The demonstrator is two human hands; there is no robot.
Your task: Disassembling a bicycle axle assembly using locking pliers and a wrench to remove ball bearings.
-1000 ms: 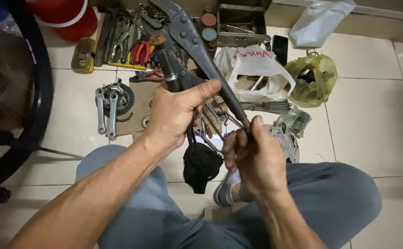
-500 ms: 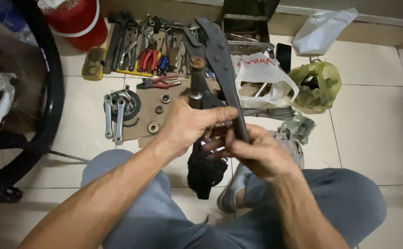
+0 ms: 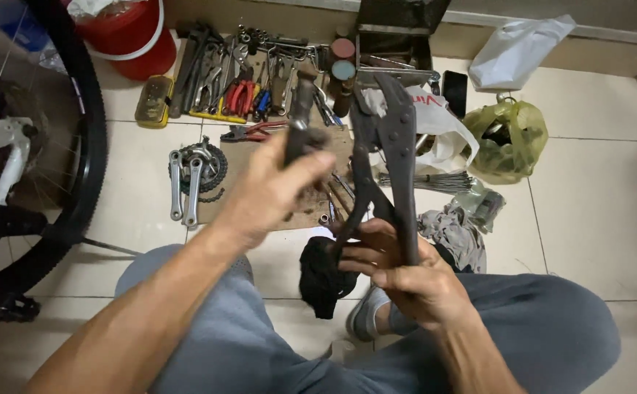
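A person seated on the tiled floor (image 3: 596, 219) grips large locking pliers (image 3: 384, 168) by the handles in the closed right hand (image 3: 399, 273), jaws up and apart, clear of the clutter. The left hand (image 3: 275, 190) is wrapped around a dark cylindrical part (image 3: 300, 120) (blurred), raised beside the pliers' jaws, over the tools (image 3: 238, 91) and crankset (image 3: 194, 171) laid within reach

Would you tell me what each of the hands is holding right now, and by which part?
The right hand grips large locking pliers by the lower handles. The left hand is wrapped around the lower end of a dark cylindrical part, too blurred to identify.
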